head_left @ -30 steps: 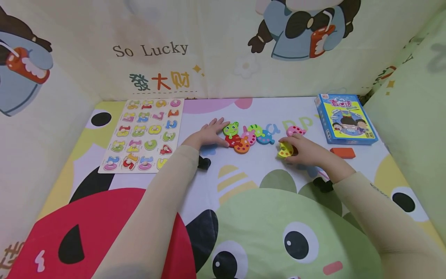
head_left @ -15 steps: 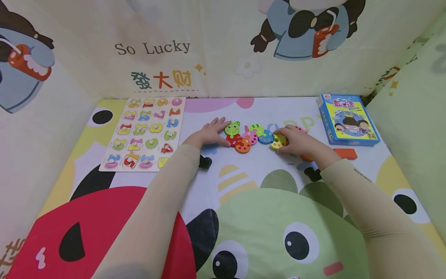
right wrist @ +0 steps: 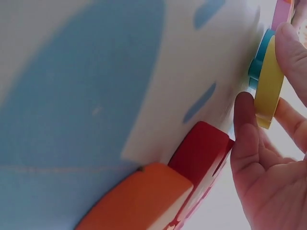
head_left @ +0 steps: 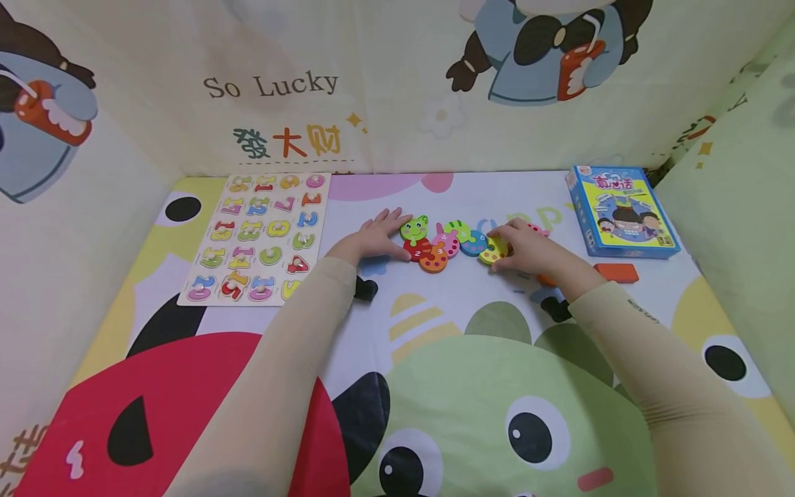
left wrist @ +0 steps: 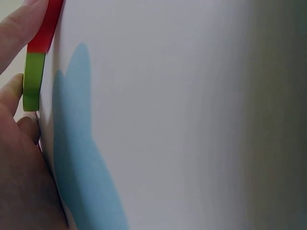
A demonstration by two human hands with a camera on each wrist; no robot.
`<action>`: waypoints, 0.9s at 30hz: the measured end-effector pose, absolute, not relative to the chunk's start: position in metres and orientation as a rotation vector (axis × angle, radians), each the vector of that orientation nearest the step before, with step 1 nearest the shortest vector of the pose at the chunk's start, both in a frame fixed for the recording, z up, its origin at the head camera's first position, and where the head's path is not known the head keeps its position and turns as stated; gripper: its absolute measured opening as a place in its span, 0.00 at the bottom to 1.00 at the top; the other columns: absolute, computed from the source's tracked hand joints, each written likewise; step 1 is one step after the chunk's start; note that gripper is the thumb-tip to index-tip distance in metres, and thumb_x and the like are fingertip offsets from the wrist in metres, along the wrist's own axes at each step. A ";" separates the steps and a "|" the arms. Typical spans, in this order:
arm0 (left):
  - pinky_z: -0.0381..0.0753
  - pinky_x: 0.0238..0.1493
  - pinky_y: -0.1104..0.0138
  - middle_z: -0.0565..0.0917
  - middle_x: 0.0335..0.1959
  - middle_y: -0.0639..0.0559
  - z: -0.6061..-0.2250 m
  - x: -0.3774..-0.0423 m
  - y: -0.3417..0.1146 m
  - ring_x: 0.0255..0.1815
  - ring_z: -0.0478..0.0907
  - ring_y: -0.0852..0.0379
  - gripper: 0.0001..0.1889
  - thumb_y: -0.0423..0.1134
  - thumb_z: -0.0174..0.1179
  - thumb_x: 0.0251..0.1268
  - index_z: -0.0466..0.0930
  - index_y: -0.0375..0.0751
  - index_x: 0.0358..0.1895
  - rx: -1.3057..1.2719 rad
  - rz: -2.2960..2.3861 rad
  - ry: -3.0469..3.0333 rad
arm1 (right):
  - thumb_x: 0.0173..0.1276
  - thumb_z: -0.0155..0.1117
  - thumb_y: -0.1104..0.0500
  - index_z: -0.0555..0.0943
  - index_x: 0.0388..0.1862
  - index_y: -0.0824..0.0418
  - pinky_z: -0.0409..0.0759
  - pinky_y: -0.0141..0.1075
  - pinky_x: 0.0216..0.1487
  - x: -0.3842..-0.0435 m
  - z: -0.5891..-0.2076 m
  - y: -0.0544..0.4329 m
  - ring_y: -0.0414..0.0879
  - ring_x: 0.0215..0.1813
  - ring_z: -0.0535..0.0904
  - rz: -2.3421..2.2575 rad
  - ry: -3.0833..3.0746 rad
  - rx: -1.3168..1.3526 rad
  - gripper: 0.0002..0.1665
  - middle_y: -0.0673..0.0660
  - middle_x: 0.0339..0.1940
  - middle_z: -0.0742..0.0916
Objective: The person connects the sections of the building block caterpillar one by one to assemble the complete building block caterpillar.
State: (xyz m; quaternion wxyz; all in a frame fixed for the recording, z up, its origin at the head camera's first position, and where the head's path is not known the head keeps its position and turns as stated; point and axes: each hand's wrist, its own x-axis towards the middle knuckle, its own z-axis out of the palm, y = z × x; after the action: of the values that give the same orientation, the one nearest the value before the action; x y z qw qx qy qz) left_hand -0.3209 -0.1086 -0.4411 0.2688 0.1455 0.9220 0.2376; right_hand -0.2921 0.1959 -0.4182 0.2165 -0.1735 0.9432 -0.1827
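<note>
A row of flat, colourful caterpillar puzzle pieces lies across the table's middle. It starts with a green smiling head (head_left: pixel 414 226) and a red piece (head_left: pixel 416 250), then orange (head_left: pixel 433 259), pink (head_left: pixel 445 241), green (head_left: pixel 458 230) and blue (head_left: pixel 475 245). My left hand (head_left: pixel 371 237) lies at the row's left end, fingers extended, thumb by the red piece and fingertips by the head. At the right end my right hand (head_left: pixel 535 248) pinches a yellow spotted piece (head_left: pixel 492 251) between thumb and fingers. In the right wrist view that yellow piece (right wrist: pixel 269 86) overlaps the blue one's edge.
A number board (head_left: pixel 254 238) lies at the left back. A blue-and-yellow card box (head_left: pixel 623 211) sits at the right back, with an orange-red block (head_left: pixel 617 273) before it. Partly hidden by my right hand are a pink piece (head_left: pixel 540 230) and an orange piece (head_left: pixel 546 281).
My right hand has carried the yellow piece leftward to the blue piece at the row's end, then shifted only slightly. The left hand has stayed beside the green head.
</note>
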 end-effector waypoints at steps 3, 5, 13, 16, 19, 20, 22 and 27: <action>0.29 0.72 0.53 0.36 0.75 0.57 -0.442 -0.321 -0.109 0.74 0.26 0.54 0.46 0.55 0.62 0.49 0.44 0.64 0.71 0.395 0.649 2.481 | 0.53 0.69 0.47 0.67 0.62 0.61 0.67 0.56 0.59 -0.292 -0.419 0.196 0.59 0.57 0.65 -0.509 2.618 -0.498 0.41 0.67 0.65 0.61; 0.28 0.72 0.53 0.36 0.75 0.57 -0.443 -0.322 -0.109 0.74 0.25 0.54 0.46 0.55 0.62 0.49 0.44 0.64 0.71 0.395 0.651 2.476 | 0.53 0.69 0.48 0.67 0.62 0.63 0.66 0.56 0.60 -0.292 -0.419 0.196 0.59 0.59 0.65 -0.502 2.615 -0.520 0.41 0.67 0.66 0.62; 0.28 0.72 0.53 0.37 0.75 0.57 -0.443 -0.322 -0.108 0.74 0.26 0.54 0.47 0.55 0.63 0.48 0.45 0.64 0.71 0.389 0.672 2.469 | 0.56 0.67 0.50 0.65 0.65 0.61 0.68 0.55 0.59 -0.292 -0.418 0.197 0.57 0.57 0.68 -0.469 2.593 -0.517 0.40 0.64 0.68 0.64; 0.28 0.72 0.53 0.37 0.75 0.57 -0.443 -0.321 -0.108 0.74 0.26 0.54 0.47 0.55 0.63 0.48 0.45 0.64 0.71 0.390 0.667 2.469 | 0.56 0.67 0.50 0.64 0.66 0.60 0.65 0.57 0.61 -0.292 -0.418 0.198 0.60 0.64 0.63 -0.460 2.585 -0.519 0.40 0.64 0.68 0.63; 0.28 0.72 0.53 0.37 0.75 0.57 -0.443 -0.321 -0.108 0.74 0.26 0.54 0.46 0.54 0.63 0.48 0.45 0.63 0.71 0.392 0.669 2.467 | 0.57 0.66 0.51 0.64 0.66 0.59 0.66 0.57 0.61 -0.292 -0.418 0.198 0.60 0.66 0.61 -0.441 2.578 -0.550 0.39 0.64 0.68 0.64; 0.28 0.72 0.53 0.37 0.75 0.57 -0.443 -0.321 -0.108 0.74 0.26 0.54 0.46 0.54 0.63 0.49 0.45 0.63 0.71 0.393 0.670 2.467 | 0.57 0.66 0.52 0.64 0.66 0.59 0.67 0.56 0.60 -0.292 -0.417 0.198 0.60 0.65 0.61 -0.433 2.578 -0.567 0.39 0.64 0.67 0.65; 0.28 0.72 0.53 0.37 0.75 0.57 -0.443 -0.321 -0.109 0.74 0.26 0.54 0.46 0.54 0.63 0.49 0.45 0.63 0.71 0.392 0.674 2.468 | 0.57 0.66 0.52 0.64 0.66 0.59 0.69 0.55 0.59 -0.292 -0.417 0.198 0.60 0.64 0.63 -0.420 2.578 -0.591 0.39 0.64 0.67 0.66; 0.28 0.72 0.53 0.37 0.75 0.57 -0.443 -0.322 -0.109 0.74 0.26 0.54 0.46 0.54 0.63 0.48 0.45 0.63 0.71 0.389 0.678 2.470 | 0.58 0.65 0.52 0.64 0.67 0.60 0.70 0.54 0.58 -0.292 -0.416 0.198 0.59 0.61 0.65 -0.408 2.569 -0.607 0.38 0.65 0.67 0.65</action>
State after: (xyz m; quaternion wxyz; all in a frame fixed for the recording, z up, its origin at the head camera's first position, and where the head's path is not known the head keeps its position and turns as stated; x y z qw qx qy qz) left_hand -0.3216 -0.1090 -0.4425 0.2717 0.1446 0.9175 0.2520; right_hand -0.2924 0.1982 -0.4161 0.2330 -0.2209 0.9353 -0.1486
